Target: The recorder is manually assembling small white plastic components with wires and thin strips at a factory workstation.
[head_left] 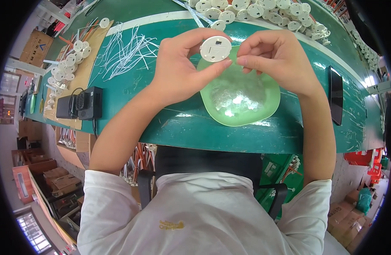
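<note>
Between the thumb and fingers of my left hand [178, 68] is a white round plastic disc [215, 49], with a small dark rectangular slot and tiny holes in its face. Just to its right, my right hand [276, 59] is closed in a pinch, thumb against fingertips, apart from the disc. Whatever sits in that pinch, if anything, is too small to make out. Both hands are raised over a light green plastic bowl [263, 117]. Many small clear, shiny pieces [238, 102] lie in the bowl.
A pile of similar white discs [263, 8] covers the far side of the green table [178, 127]. Thin white strands [127, 53] lie at left, near a black device [90, 103]. More discs [70, 61] rest on cardboard. A black phone [335, 95] lies at right.
</note>
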